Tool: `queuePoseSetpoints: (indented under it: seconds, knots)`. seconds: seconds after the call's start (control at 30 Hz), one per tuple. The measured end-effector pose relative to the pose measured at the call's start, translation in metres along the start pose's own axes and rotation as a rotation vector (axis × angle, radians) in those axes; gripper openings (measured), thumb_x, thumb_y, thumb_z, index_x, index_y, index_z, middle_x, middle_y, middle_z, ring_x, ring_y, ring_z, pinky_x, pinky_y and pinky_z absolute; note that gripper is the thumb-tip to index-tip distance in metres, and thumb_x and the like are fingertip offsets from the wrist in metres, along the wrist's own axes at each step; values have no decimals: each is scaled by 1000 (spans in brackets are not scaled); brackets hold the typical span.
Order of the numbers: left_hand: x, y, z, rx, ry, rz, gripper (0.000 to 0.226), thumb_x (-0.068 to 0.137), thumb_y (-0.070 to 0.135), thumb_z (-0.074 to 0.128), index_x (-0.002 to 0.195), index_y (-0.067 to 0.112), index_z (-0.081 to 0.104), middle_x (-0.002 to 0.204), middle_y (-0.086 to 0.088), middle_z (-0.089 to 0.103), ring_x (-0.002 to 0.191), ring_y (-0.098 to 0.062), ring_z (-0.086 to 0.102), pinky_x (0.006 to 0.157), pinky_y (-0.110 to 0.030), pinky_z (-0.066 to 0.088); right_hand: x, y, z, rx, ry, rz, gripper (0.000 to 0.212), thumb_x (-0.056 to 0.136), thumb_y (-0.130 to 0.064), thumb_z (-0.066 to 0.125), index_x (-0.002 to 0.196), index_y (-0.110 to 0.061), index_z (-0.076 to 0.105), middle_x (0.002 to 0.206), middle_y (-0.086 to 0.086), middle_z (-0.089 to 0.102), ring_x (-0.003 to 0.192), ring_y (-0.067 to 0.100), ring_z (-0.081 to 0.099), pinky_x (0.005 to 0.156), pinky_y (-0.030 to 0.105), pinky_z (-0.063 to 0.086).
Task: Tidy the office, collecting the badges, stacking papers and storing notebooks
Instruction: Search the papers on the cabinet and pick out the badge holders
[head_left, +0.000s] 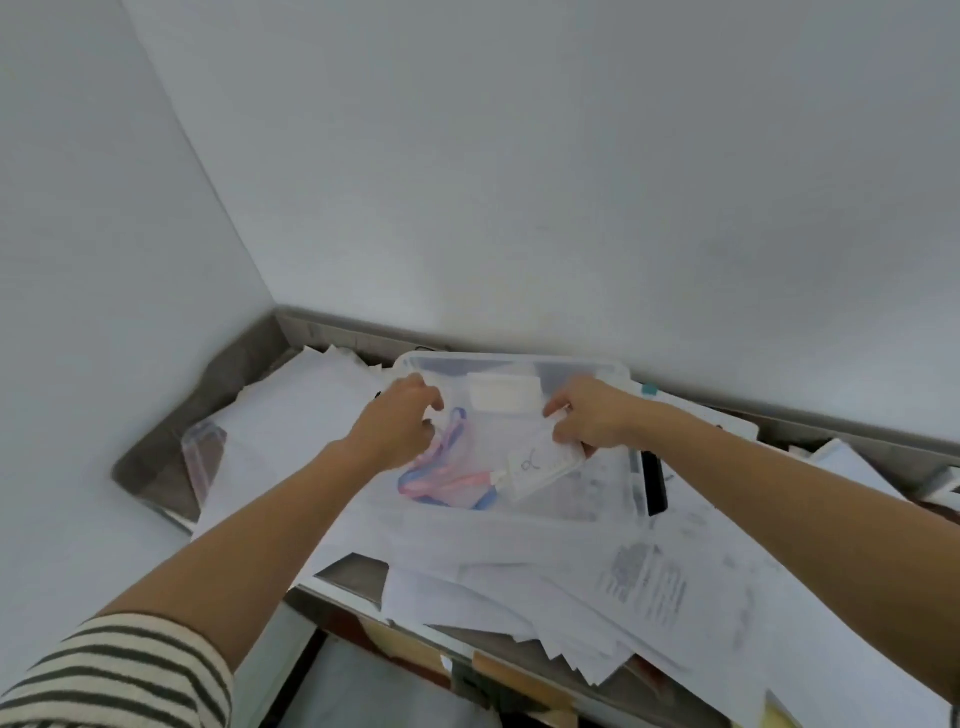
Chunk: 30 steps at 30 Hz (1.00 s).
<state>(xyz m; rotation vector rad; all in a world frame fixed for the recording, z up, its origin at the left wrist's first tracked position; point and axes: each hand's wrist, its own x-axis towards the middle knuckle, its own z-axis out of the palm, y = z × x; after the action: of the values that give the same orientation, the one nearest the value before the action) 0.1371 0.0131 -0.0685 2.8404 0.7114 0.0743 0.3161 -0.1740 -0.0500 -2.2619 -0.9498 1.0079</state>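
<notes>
Badge (540, 465) pinched by right grip (582, 421) over clear bin (519, 358); lanyard (447, 483) gathered in left grip (400, 421). Papers (571, 571) left unstacked across table (156, 467); notebooks not identified. Task judged early.

Over a clear plastic box (511, 359) set among loose papers (613, 582), the right hand (589, 415) pinches a white badge (540, 464). The left hand (397, 428), fingers curled, is beside its pink-and-blue lanyard (447, 480).
</notes>
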Motion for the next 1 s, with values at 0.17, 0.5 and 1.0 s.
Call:
queuePoseSetpoints:
  seconds: [0.17, 0.5, 1.0]
  knots:
    - [0, -32, 7, -119, 306, -67, 43, 89, 12, 59, 131, 9, 53, 121, -15, 58, 105, -37, 56, 83, -43, 44, 17, -4, 29, -134, -127, 114, 39, 87, 5, 59, 125, -3, 57, 96, 8, 54, 81, 34, 66, 61, 36, 61]
    - [5, -50, 25, -426, 236, -259, 37, 97, 22, 48, 134, 26, 41, 90, -5, 62, 84, -30, 62, 79, -43, 54, 19, 8, 49, -853, -281, 255, 29, 86, -15, 69, 113, -9, 61, 104, 9, 71, 71, 20, 68, 69, 30, 54]
    - [11, -43, 15, -334, 200, -224, 43, 94, 18, 48, 137, 18, 43, 130, -9, 53, 105, -31, 56, 76, -35, 40, 11, 6, 73, -1198, -119, 202, 28, 78, -8, 71, 105, -12, 64, 107, 7, 65, 89, 24, 63, 69, 31, 43]
